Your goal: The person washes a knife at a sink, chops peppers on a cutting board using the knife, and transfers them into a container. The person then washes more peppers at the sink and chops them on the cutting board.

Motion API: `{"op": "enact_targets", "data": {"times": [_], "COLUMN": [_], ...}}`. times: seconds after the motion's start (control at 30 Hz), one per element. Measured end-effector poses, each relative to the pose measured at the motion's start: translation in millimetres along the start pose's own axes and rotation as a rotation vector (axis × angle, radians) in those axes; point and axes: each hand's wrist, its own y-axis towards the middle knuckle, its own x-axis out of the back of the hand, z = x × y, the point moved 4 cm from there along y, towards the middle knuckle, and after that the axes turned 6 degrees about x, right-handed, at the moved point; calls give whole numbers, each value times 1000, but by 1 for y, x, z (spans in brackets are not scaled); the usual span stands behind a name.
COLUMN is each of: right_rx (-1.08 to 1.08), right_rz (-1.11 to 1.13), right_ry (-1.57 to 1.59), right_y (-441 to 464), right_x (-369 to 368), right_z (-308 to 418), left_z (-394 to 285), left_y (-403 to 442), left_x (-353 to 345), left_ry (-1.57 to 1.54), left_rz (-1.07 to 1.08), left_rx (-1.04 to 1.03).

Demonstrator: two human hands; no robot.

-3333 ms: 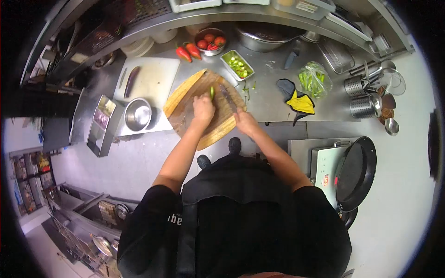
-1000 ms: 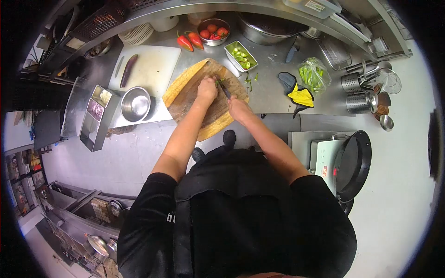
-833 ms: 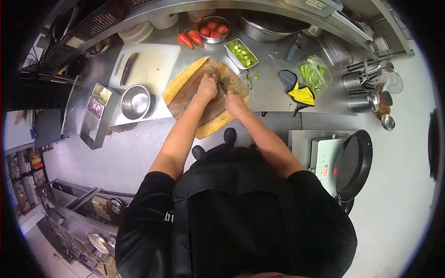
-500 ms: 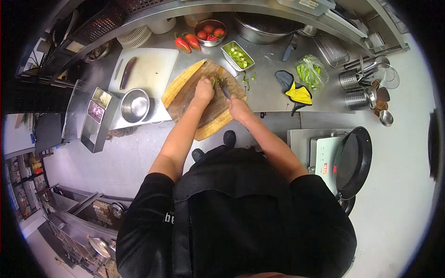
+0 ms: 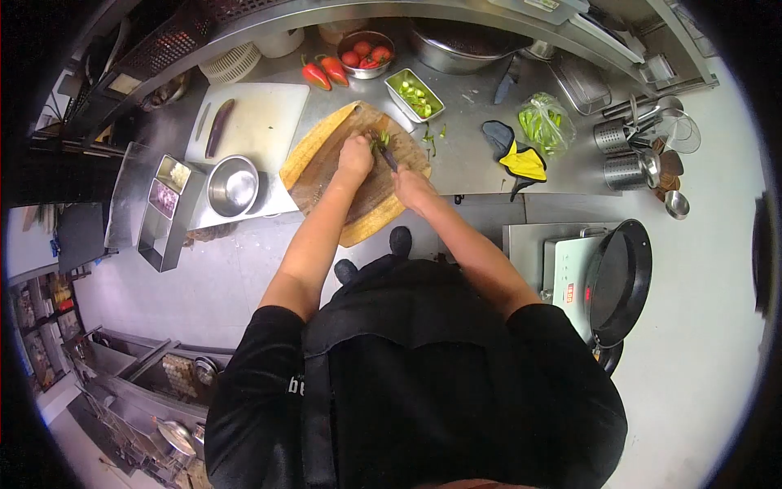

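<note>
My left hand (image 5: 356,155) is closed over a green pepper (image 5: 375,143) on the wooden cutting board (image 5: 326,175); most of the pepper is hidden under the fingers. My right hand (image 5: 414,188) grips a knife (image 5: 390,158), whose dark blade points toward the left fingertips. Cut green pieces (image 5: 384,138) lie at the blade, near the board's far edge. Just beyond the board stands a metal tray (image 5: 399,82) with green pieces inside. A few green scraps (image 5: 432,143) are scattered on the steel counter beside the board.
At left are a white board (image 5: 275,106) with an eggplant (image 5: 219,129), a steel bowl (image 5: 234,186) and a divided container (image 5: 165,198). Red peppers (image 5: 316,76) and a bowl of tomatoes (image 5: 366,65) stand behind. Bagged green peppers (image 5: 546,125), gloves (image 5: 524,163) and a frying pan (image 5: 623,281) are right.
The knife has swung in closer to my left fingers, and my right hand has shifted slightly left. More green pieces show beside the blade. The whole view has drifted a little.
</note>
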Motion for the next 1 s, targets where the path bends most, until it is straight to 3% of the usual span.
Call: {"op": "enact_targets", "data": {"times": [0.2,0.27,0.3,0.37,0.5,0.7,1.0], "right_rx": [241,126,131,-58,28,7,3], "right_rz": [-224,-58,-63,-7,-87,-2,-18], "right_ry": [-100,56,52,181,64,-11,37], "right_y": [35,20,12,-10,-6,-15,-7], "right_x": [-27,-22,-15,-1,0,2,4], "right_z": [-14,-17,-11,-4,1,8,15], "left_z": [7,6,7,6,8,18,22], "left_y": [5,3,4,1,-1,7,9], "left_x": [-7,-4,-1,0,5,-9,-6], "left_ry": [-76,26,24,33,-57,-3,67], "left_rz": [13,-36,-43,-66,-115,-76,32], "left_rx": [128,88,86,14,38,95,-14]}}
